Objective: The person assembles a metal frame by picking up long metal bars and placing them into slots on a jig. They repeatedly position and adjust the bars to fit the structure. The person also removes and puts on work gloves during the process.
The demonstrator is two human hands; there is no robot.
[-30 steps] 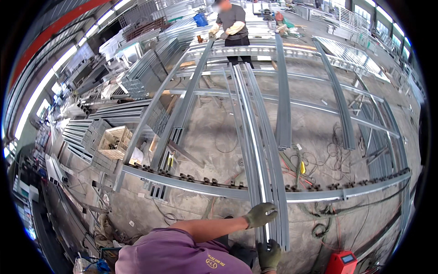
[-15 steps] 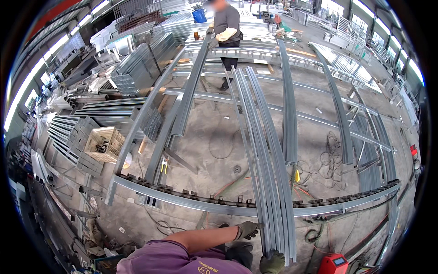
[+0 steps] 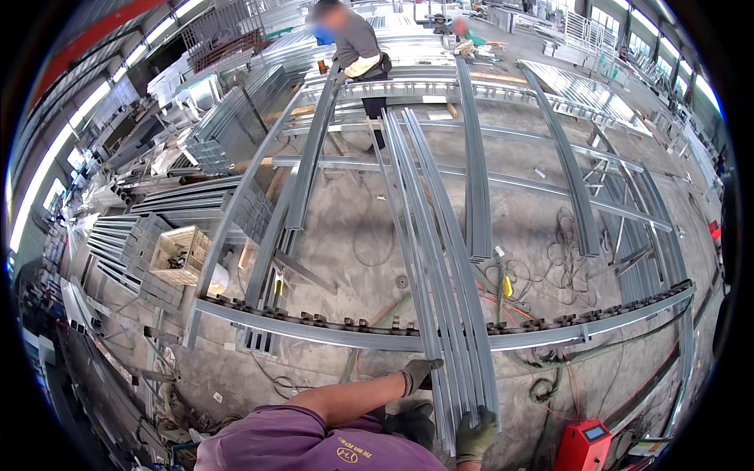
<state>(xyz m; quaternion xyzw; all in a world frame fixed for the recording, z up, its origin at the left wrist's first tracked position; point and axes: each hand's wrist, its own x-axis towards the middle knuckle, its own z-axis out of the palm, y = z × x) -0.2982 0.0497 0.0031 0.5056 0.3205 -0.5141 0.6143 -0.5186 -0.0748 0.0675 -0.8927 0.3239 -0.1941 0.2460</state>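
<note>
Several long grey metal profiles [image 3: 449, 306] lie side by side across the frame's near rail [image 3: 377, 340], their near ends reaching toward me. My left hand [image 3: 419, 376], in a dark glove, grips the left edge of this bundle, thumb on top and the other fingers partly hidden. At the near end, my gloved right hand [image 3: 477, 436] is closed over the right-hand profiles, its fingers bent over their tops. Dark notched pieces [image 3: 550, 319] line the near rail on both sides of the bundle.
A co-worker [image 3: 361, 49] bends over a stack of profiles [image 3: 312, 157] at the far left. More profiles [image 3: 477, 173] span the frame on the right. A crate [image 3: 180, 255] stands left, a red machine [image 3: 582, 446] near right. Cables [image 3: 542, 390] lie on the floor.
The near ends of the profiles have shifted left. My left hand has closed on the bundle's edge, and my right hand has come up over the ends. The co-worker leans further down.
</note>
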